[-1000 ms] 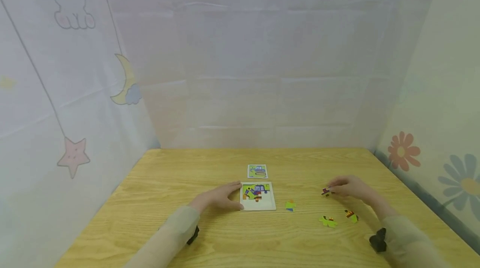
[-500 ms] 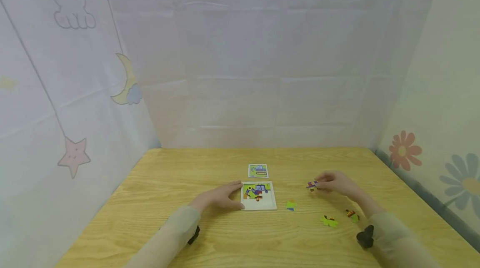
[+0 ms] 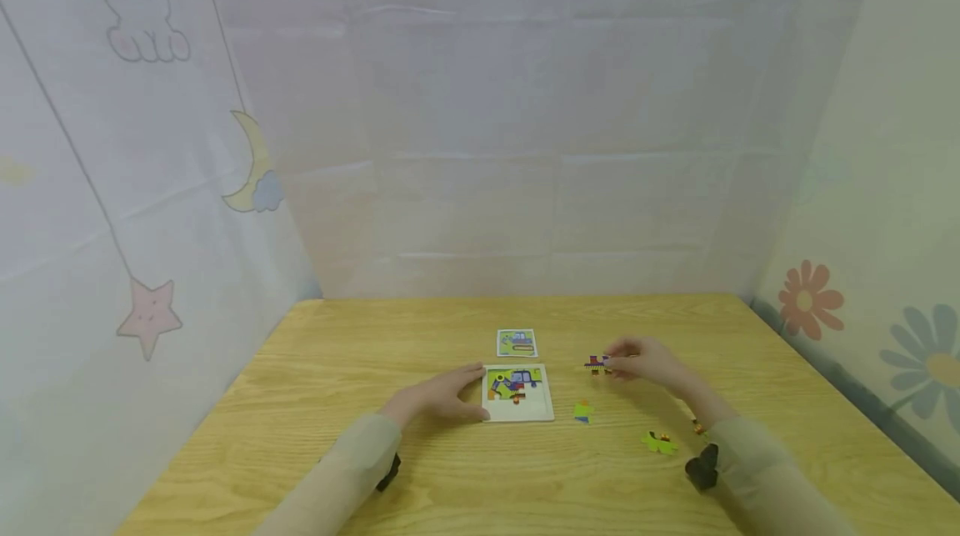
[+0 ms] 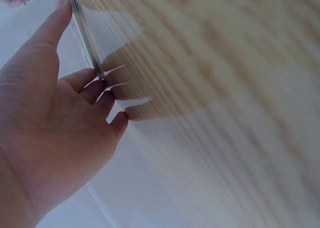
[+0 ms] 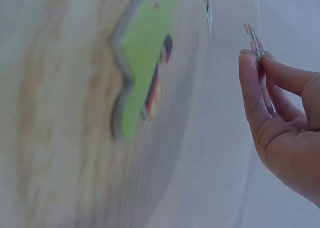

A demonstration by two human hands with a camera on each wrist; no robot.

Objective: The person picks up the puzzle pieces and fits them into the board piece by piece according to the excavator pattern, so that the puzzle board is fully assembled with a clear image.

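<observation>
My left hand [image 3: 438, 394] lies at the left edge of a white-framed puzzle tray [image 3: 517, 414], its thumb at the near corner and fingers at the far corner. In the left wrist view those fingers [image 4: 82, 80] touch the tray's edge. Part of an excavator picture fills the tray's upper area; its lower part shows white. Raised over the table right of the tray, my right hand [image 3: 647, 363] pinches a purple puzzle piece [image 3: 596, 365] between thumb and fingertips. The right wrist view shows that piece [image 5: 254, 41] edge-on.
A small picture card [image 3: 517, 343] lies behind the tray. Loose on the table are a green-and-blue puzzle piece [image 3: 583, 412], a green puzzle piece [image 3: 660, 443] and another puzzle piece [image 3: 698, 427] partly hidden by the right forearm.
My right hand has moved left toward the tray, carrying the purple puzzle piece. The left hand and the tray have stayed in place.
</observation>
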